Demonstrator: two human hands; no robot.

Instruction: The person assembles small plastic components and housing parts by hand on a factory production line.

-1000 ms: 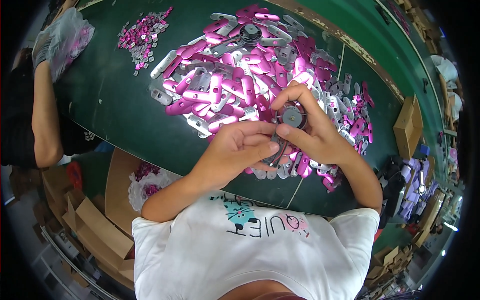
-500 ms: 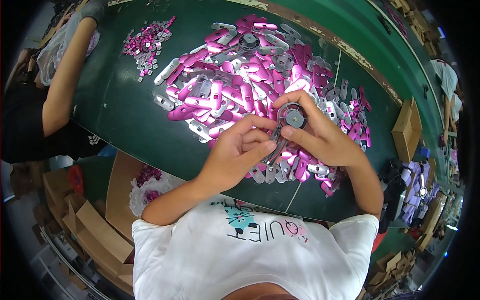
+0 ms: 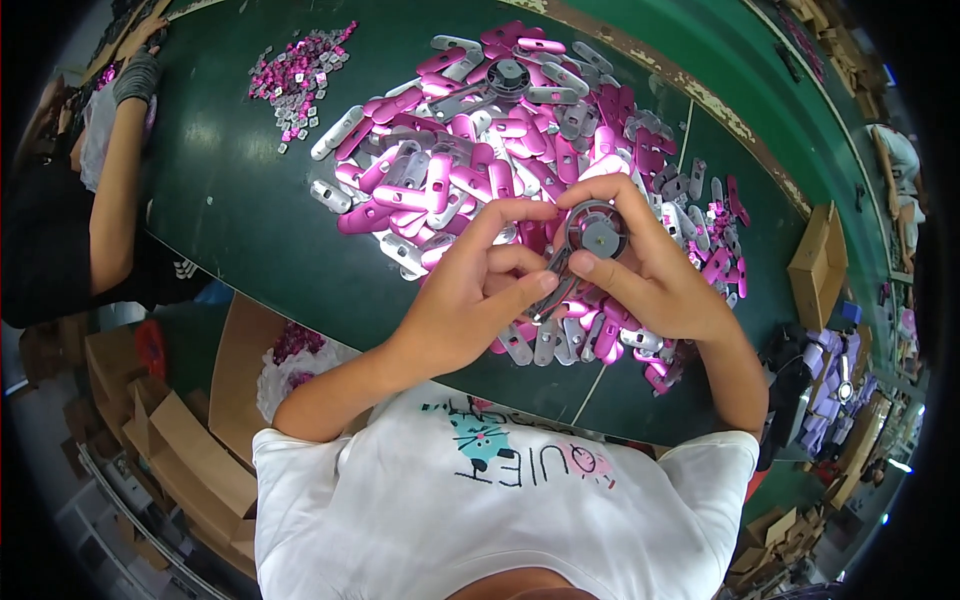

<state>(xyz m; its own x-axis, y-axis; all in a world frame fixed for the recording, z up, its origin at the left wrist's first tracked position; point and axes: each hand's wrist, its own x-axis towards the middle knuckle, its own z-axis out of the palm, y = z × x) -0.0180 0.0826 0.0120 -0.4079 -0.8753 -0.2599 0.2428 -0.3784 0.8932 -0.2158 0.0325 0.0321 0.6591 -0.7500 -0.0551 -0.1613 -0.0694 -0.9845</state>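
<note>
Both hands are over the near side of a heap of oblong pink and silver shells [image 3: 437,182]. Between them is a dark grey plastic part [image 3: 600,241] with a round, spoked head and a narrow handle. My right hand [image 3: 672,285] grips the round head, its thumb on the near side and fingers curled around the far rim. My left hand [image 3: 455,295] pinches the handle between thumb and fingers, which partly hide it. A similar grey round-headed part [image 3: 507,80] lies on top of the heap, farther away.
Small pink and silver square pieces [image 3: 298,85] form a pile on the green table [image 3: 230,190]. A co-worker's gloved hand [image 3: 138,78] is at far left. An open cardboard box [image 3: 818,265] sits at the table's right; cartons [image 3: 190,450] stand below left.
My left hand's index finger has stretched farther along toward the round head, and the part has shifted slightly right. The co-worker's arm at the left has moved down and left.
</note>
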